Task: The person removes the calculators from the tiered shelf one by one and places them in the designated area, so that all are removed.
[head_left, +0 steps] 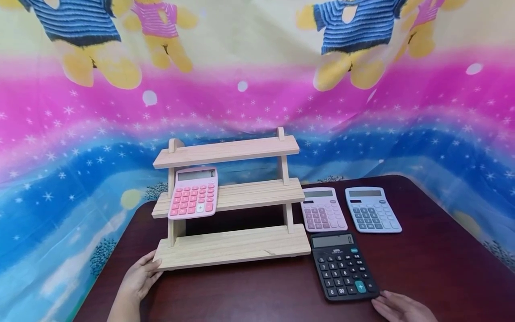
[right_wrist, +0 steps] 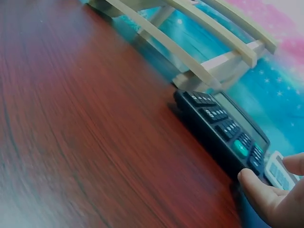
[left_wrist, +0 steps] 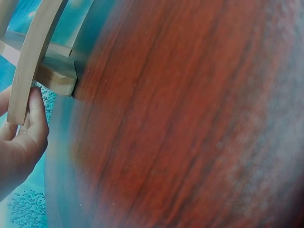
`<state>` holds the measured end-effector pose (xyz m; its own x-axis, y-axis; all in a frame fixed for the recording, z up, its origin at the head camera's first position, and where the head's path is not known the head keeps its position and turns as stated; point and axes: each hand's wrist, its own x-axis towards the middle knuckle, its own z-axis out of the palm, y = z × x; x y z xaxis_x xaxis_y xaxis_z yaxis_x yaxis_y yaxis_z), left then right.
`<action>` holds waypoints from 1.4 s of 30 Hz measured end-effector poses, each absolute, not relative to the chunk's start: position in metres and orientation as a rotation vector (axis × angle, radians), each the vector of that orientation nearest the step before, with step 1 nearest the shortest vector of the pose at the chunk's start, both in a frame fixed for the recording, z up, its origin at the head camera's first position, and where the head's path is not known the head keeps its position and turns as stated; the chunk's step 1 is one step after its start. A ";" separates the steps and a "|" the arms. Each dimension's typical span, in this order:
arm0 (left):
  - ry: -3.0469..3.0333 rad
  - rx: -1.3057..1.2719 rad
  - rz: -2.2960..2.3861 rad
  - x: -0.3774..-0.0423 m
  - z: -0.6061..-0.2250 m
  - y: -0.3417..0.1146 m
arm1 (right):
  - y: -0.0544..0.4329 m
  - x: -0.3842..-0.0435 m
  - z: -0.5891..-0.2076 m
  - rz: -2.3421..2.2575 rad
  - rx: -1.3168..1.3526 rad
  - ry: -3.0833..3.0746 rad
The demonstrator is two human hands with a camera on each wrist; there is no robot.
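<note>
My left hand [head_left: 138,277] grips the left end of the bottom board of a three-tier wooden display shelf [head_left: 233,246]; in the left wrist view the thumb and fingers [left_wrist: 37,116] lie on either side of the board. A pink calculator [head_left: 193,192] leans on the middle tier at its left. By the shelf's lower right corner, a black calculator [head_left: 344,268] lies on the table, display facing away from me. At its near right corner rests my right hand [head_left: 402,306], fingers extended; the right wrist view shows the thumb [right_wrist: 251,183] at that corner, apart from the finger above.
Behind the black calculator lie a pale pink calculator [head_left: 323,210] and a light blue calculator [head_left: 373,210], side by side. The dark red-brown table [head_left: 434,259] has a rounded far corner. A colourful printed cloth [head_left: 257,98] hangs behind and around it.
</note>
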<state>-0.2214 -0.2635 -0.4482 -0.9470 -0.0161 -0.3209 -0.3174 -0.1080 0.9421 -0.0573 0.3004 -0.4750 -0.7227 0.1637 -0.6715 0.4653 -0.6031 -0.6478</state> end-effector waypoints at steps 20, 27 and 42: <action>1.944 -0.367 2.163 -0.224 -0.453 -0.265 | 0.280 -0.064 -0.449 -2.572 0.839 1.526; 1.947 -0.377 2.169 -0.223 -0.451 -0.265 | 0.263 -0.073 -0.442 -2.671 0.710 1.430; 1.943 -0.371 2.189 -0.221 -0.449 -0.263 | 0.207 -0.105 -0.416 -2.676 0.574 1.536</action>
<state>-0.2215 -0.2625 -0.4489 -0.9503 -0.0230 -0.3104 -0.3055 -0.1223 0.9443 -0.1053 0.2068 -0.4160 -0.9331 0.1764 -0.3133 0.1815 -0.5210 -0.8340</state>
